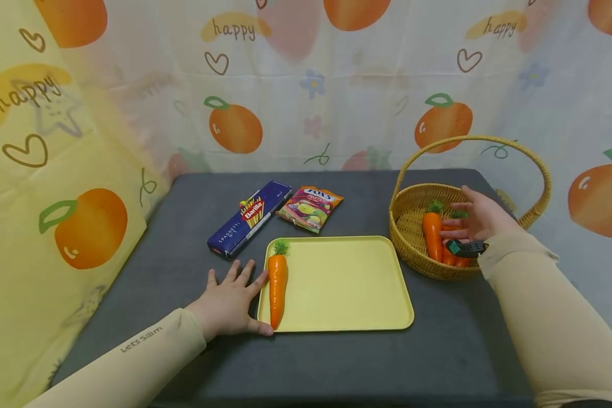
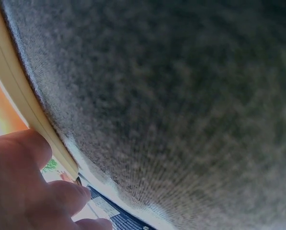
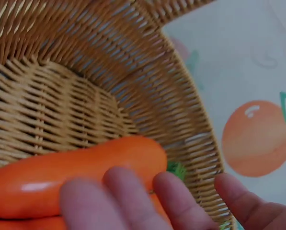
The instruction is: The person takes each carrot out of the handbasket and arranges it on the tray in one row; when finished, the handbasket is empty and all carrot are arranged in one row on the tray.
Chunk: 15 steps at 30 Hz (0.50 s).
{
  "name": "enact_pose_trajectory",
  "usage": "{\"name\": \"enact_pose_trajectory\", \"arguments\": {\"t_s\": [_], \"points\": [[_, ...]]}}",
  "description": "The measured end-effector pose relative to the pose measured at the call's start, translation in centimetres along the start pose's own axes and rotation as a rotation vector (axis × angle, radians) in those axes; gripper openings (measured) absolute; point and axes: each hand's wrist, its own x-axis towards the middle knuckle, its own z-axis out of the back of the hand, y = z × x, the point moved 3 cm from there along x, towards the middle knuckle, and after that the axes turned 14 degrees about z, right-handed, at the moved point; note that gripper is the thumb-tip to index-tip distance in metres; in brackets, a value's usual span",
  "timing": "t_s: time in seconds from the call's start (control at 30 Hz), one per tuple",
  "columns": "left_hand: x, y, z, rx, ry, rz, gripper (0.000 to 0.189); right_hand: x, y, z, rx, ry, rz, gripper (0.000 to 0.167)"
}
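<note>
An orange carrot [image 1: 277, 289] with a green top lies along the left side of a pale yellow tray [image 1: 347, 283]. My left hand [image 1: 229, 303] is spread with straight fingers at the tray's left edge, thumb and index finger right at the rim beside that carrot. At the right, my right hand [image 1: 481, 218] reaches over a wicker basket [image 1: 410, 226] with its fingers extended. Several carrots [image 3: 75, 172] lie in the basket; in the right wrist view the fingertips overlap the nearest one, and nothing is gripped.
Behind the tray lie a blue Barilla spaghetti box [image 1: 250, 220] and a Fox's candy bag [image 1: 311, 208]. The basket's tall handle [image 1: 469, 137] arches above the right hand. A fruit-patterned curtain [image 1: 311, 85] stands behind the dark grey table [image 1: 173, 249].
</note>
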Motion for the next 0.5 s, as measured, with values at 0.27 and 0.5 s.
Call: {"name": "enact_pose_trajectory", "arguments": {"t_s": [0.27, 0.5], "points": [[0.3, 0.1, -0.1, 0.004, 0.003, -0.004, 0.134, 0.7, -0.5, 0.3, 0.111, -0.038, -0.030, 0.093], [0.4, 0.2, -0.4, 0.012, 0.002, 0.000, 0.134, 1.9, -0.4, -1.5, 0.103, -0.003, -0.002, 0.088]]}}
